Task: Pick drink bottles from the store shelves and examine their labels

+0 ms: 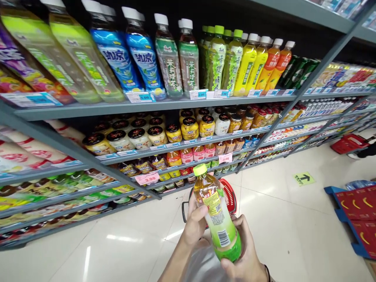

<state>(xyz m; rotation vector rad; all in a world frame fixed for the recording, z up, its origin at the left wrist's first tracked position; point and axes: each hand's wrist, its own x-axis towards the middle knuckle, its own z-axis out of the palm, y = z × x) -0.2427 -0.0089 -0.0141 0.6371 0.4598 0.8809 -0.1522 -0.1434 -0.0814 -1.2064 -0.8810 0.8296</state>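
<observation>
A bottle of yellowish drink (219, 217), with a lime-green cap and green label, is held tilted in front of me in both hands. My left hand (195, 219) grips its upper side, thumb across the label. Around the base and lower right side wraps my right hand (245, 246), its thumb near the bottom. The back label with a barcode and small print faces me. Partly hidden behind the bottle is a red shopping basket (229, 196) with a black handle, low near the floor.
Shelves (164, 105) run along the front, holding bottled drinks (173, 62) above and jars (189, 127) below. At right, red cartons (357, 203) sit on a blue pallet (340, 213). A floor arrow sign (304, 179) and another red basket (349, 143), near a person's foot, lie beyond.
</observation>
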